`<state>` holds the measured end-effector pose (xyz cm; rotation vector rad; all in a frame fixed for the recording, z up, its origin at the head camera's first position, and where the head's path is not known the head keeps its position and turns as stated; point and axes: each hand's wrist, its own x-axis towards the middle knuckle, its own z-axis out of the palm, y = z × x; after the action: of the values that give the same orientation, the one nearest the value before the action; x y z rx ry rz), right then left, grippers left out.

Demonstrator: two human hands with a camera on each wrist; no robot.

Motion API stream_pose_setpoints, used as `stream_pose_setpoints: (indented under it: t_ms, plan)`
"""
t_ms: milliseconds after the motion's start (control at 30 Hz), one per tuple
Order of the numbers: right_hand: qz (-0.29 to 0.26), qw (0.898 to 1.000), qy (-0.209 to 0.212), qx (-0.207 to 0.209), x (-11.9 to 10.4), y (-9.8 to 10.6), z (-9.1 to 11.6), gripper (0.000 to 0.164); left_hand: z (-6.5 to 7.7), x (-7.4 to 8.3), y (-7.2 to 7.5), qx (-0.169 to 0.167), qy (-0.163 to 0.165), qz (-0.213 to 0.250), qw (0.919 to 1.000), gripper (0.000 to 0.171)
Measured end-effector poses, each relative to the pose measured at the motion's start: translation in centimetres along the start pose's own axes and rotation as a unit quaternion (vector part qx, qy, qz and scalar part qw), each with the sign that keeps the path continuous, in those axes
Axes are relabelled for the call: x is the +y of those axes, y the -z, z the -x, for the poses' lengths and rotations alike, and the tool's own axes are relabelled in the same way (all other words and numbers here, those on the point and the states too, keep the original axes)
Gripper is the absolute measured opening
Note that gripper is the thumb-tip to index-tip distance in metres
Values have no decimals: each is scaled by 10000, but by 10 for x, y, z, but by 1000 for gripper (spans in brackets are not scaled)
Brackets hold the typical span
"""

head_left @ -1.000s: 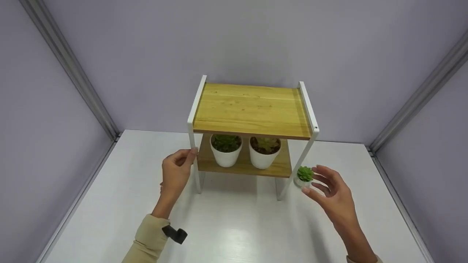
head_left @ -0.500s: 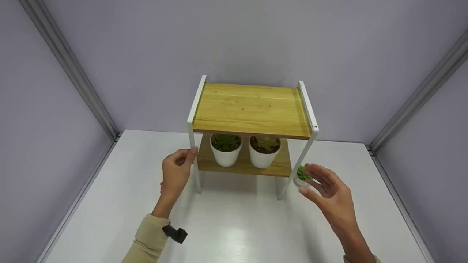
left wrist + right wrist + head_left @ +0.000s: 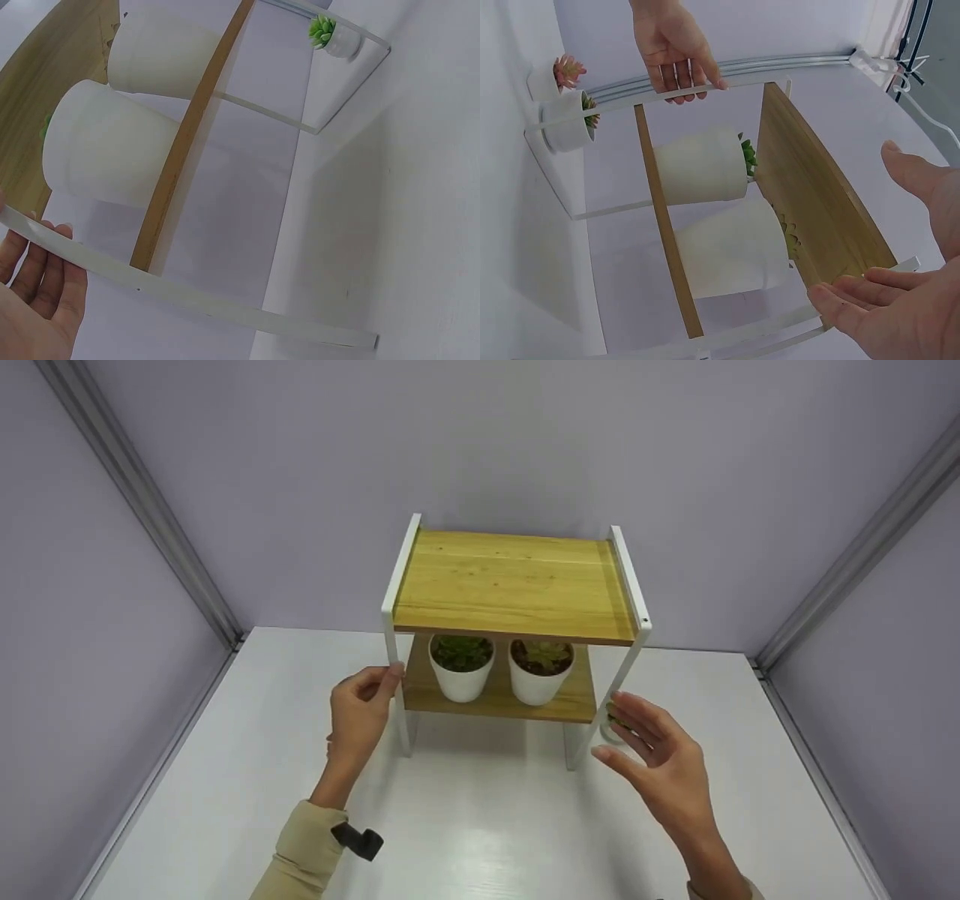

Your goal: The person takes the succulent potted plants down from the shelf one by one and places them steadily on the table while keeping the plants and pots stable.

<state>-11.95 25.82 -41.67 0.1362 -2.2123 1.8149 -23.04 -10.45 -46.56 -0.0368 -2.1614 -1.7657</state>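
Observation:
A two-tier rack with wooden boards (image 3: pixel 510 585) and a white metal frame stands in front of me. My left hand (image 3: pixel 361 709) pinches its front left post (image 3: pixel 391 649) between thumb and fingers; the left wrist view has those fingers (image 3: pixel 71 292) behind the white bar. Beside the front right post (image 3: pixel 627 664) is my right hand (image 3: pixel 664 761), thumb and fingers spread apart, holding nothing. On the lower board sit two white pots, a left one (image 3: pixel 463 684) and a right one (image 3: pixel 536 688), each with a green succulent. A small potted succulent (image 3: pixel 322 31) is partly hidden behind my right fingers in the head view.
In the right wrist view, two small white pots stand on the table left of the rack, one with a pink succulent (image 3: pixel 568 71), one with a reddish-green plant (image 3: pixel 591 112). A grey wall (image 3: pixel 510 435) rises behind the rack. White tabletop (image 3: pixel 465 825) lies in front.
My right hand has moved left to the rack's front right post, covering more of the small succulent. The left hand keeps its hold on the left post.

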Motion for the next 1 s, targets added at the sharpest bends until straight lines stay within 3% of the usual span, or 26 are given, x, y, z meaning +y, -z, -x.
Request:
stream_pose_setpoints:
  t_ms: [367,1000]
  plan:
    - [283,9986,445,17,-9,-22,0,77,0,-2,2,-39,-169,148,9997,36]
    - [505,9974,437,280,-14,-53,-4,89,1,-1,2,-11,-47,101,9999,37]
